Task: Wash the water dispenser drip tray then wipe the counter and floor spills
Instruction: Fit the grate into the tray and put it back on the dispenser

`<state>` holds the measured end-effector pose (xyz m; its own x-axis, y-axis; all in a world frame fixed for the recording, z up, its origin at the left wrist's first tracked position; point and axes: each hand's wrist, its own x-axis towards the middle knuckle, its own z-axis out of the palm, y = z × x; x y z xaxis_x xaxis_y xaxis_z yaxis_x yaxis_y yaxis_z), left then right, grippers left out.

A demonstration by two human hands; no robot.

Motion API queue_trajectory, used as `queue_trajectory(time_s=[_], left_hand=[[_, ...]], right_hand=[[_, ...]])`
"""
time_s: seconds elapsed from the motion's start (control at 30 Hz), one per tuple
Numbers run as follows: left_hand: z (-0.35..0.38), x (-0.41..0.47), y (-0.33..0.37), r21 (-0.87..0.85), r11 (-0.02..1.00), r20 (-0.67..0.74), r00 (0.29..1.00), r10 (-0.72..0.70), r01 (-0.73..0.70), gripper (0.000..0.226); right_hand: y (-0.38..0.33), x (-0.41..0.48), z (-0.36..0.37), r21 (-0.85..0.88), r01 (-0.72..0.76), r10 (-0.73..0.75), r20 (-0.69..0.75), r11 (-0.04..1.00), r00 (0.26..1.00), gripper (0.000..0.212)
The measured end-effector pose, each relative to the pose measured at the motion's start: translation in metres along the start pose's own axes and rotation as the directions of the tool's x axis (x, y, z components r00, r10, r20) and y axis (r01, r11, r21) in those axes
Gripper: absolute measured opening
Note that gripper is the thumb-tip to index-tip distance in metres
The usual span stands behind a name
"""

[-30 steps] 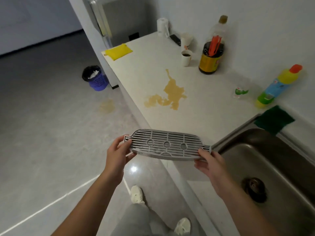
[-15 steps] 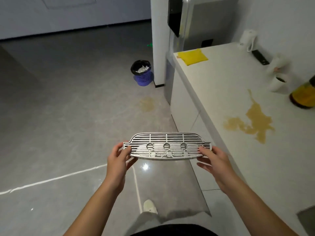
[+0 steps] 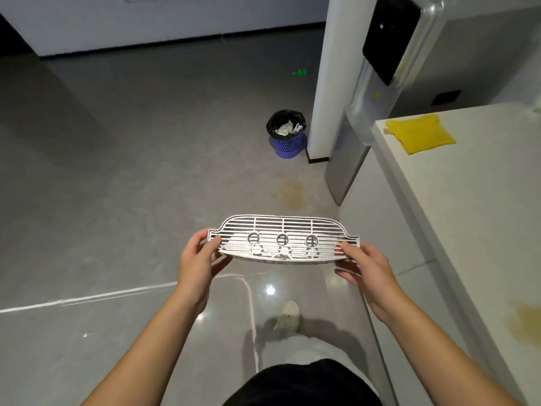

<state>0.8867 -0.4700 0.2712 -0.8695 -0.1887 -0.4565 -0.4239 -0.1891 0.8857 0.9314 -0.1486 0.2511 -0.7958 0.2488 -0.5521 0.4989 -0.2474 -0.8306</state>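
I hold the grey slatted drip tray (image 3: 282,240) level in front of me, over the floor. My left hand (image 3: 199,259) grips its left end and my right hand (image 3: 363,266) grips its right end, thumbs on top. The water dispenser (image 3: 369,92) stands ahead on the right, beside the white counter (image 3: 456,206). A brownish spill (image 3: 291,193) marks the floor in front of the dispenser. Part of another brown spill (image 3: 525,320) shows on the counter at the right edge. A yellow cloth (image 3: 418,133) lies at the counter's far end.
A purple waste basket (image 3: 287,134) with a black liner stands on the floor left of the dispenser. My shoe (image 3: 288,316) and leg show below the tray. Grey floor stretches to the left and ahead, up to a white wall.
My view has swung left from the sink and counter toward the dispenser and floor. Both hands keep the same hold on the tray; the dispenser and waste basket are nearer.
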Motion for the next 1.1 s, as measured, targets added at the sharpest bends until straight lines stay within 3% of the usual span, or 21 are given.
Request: queue_trajectory(time_s=[0.3, 0.53, 0.83, 1.1], left_hand=[[0.025, 0.172, 0.093, -0.005, 0.998, 0.046, 0.997, -0.055, 0.055, 0.018], [0.064, 0.335, 0.146, 0.063, 0.995, 0.205, 0.974, -0.093, 0.082, 0.02], [0.158, 0.505, 0.225, 0.251, 0.964, 0.455, 0.869, -0.193, 0.082, 0.021], [0.284, 0.597, 0.24, 0.403, 0.915, 0.57, 0.773, -0.279, 0.034, 0.025]], right_hand=[[-0.088, 0.138, 0.087, 0.037, -0.024, 0.024, -0.012, 0.999, 1.0, 0.028], [-0.127, 0.246, 0.141, 0.129, -0.023, 0.041, -0.138, 0.991, 0.99, 0.025], [-0.188, 0.321, 0.188, 0.38, 0.07, 0.1, -0.41, 0.922, 0.906, 0.015], [-0.219, 0.397, 0.161, 0.438, 0.15, 0.152, -0.581, 0.886, 0.8, 0.03]])
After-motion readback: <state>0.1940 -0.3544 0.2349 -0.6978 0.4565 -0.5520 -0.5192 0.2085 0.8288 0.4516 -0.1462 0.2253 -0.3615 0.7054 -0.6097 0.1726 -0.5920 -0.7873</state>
